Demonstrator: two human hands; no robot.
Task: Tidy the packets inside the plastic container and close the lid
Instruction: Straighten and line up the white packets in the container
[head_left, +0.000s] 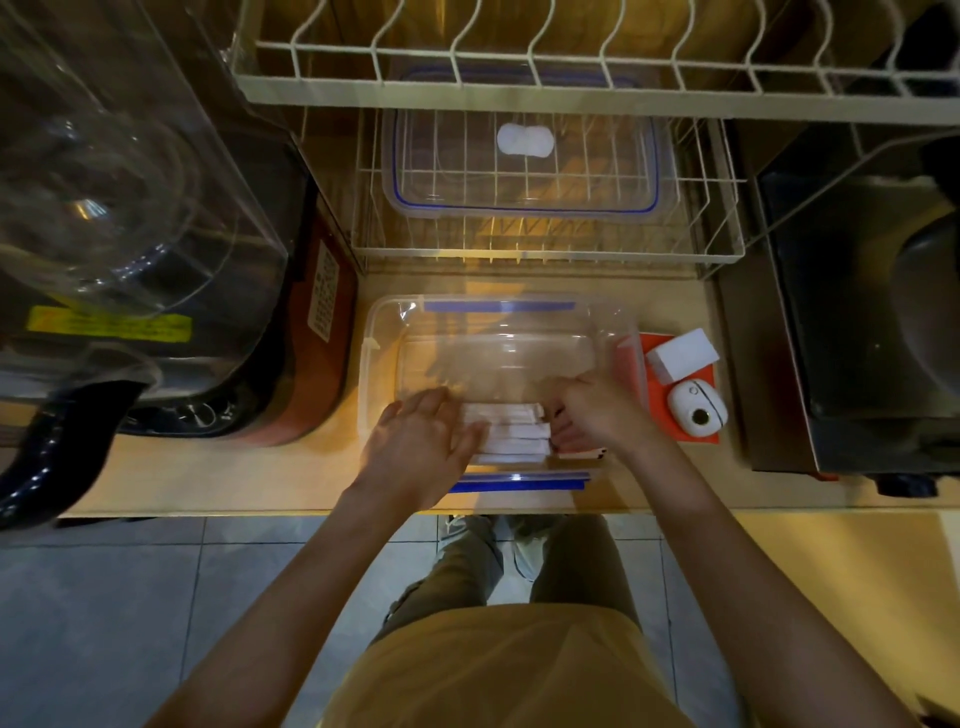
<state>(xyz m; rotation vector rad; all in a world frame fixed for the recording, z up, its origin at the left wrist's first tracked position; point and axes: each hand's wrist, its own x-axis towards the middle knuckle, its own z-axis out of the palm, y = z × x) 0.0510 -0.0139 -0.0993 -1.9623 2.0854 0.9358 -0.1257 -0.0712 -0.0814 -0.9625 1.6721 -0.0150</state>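
A clear plastic container (387, 332) with blue clips stands open on the wooden counter in front of me. Several white packets (514, 434) lie side by side along its near wall. My left hand (421, 447) rests flat against the left ends of the packets, fingers spread. My right hand (592, 415) is curled at their right ends, fingers bent down onto them. One more packet (582, 454) lies under my right wrist. The clear lid (524, 166) with a blue seal lies in the wire rack behind the container.
A white wire dish rack (722, 244) stands behind the container, with another rack tier above it. An orange mat (691, 436) to the right holds a white box (680, 353) and a small white device (696, 410). Appliances flank both sides.
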